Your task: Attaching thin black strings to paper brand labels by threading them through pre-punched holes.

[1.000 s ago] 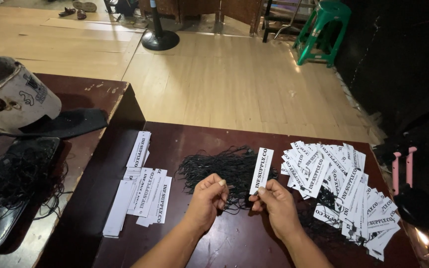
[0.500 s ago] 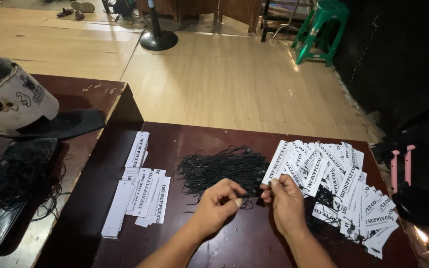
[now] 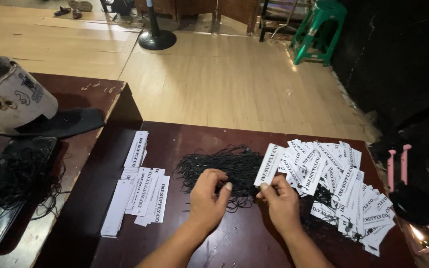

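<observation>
Since half a second ago the hands have parted slightly. At lower centre, the right hand (image 3: 281,201) pinches a white paper tag (image 3: 269,164), its fingers narrow; the left hand (image 3: 207,196) curls into the black string pile (image 3: 224,166). This looks like threading; picking one string seems next. Beyond, tags crowd the bench (image 3: 199,134).

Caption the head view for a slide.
Right hand holds a white paper tag while the left hand picks at black strings on a dark wooden table.
</observation>
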